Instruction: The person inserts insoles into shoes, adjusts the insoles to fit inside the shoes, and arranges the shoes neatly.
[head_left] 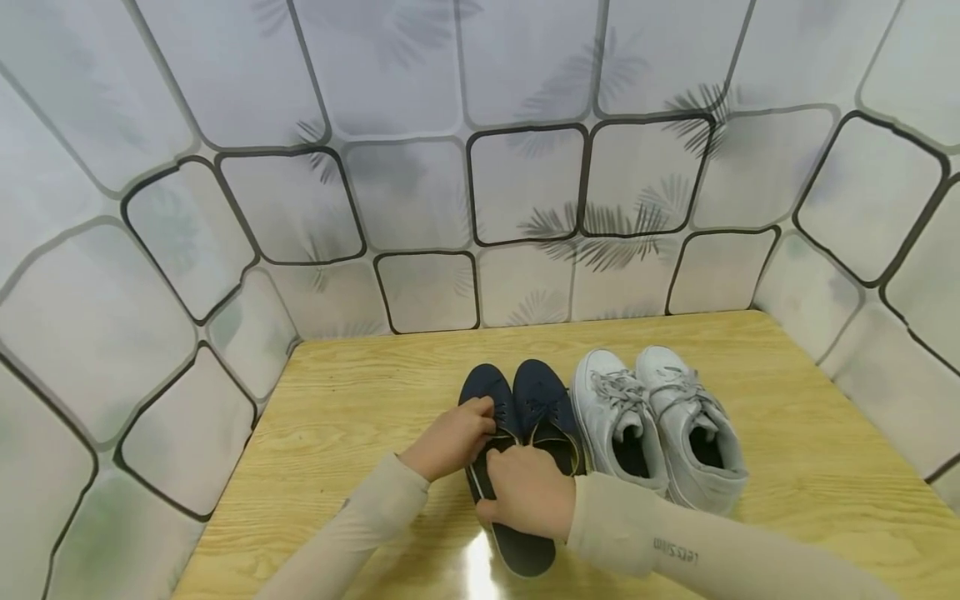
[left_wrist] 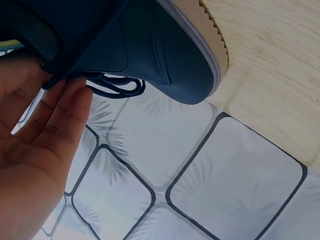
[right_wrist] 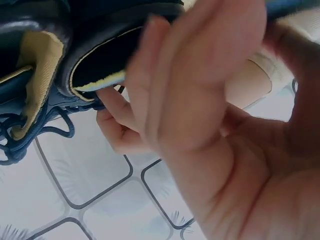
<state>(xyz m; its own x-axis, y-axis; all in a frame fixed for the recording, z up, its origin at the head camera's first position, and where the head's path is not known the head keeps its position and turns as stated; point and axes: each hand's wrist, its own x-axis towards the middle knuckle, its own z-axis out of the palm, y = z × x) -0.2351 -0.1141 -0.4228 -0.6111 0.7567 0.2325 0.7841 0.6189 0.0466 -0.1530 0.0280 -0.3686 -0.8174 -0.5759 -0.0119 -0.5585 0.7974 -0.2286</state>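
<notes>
A navy lace-up shoe [head_left: 486,383] lies on the wooden table, toe toward the back wall. At its lace area my left hand [head_left: 453,440] pinches the tongue [left_wrist: 55,75] between thumb and fingers. Over the shoe's heel end, my right hand [head_left: 528,493] grips a dark insole [head_left: 527,553], whose rounded end sticks out toward me. Its front part is hidden by the hand and the shoe, so how deep it sits I cannot tell. Touching on the right is the matching navy shoe [head_left: 538,385], with loose laces [right_wrist: 55,127].
A pair of white sneakers stands right of the navy shoes: one white sneaker [head_left: 600,400] close beside them, another white sneaker [head_left: 686,467] further right. The wooden table [head_left: 352,400] is bordered at the back and sides by patterned fabric walls [head_left: 408,200].
</notes>
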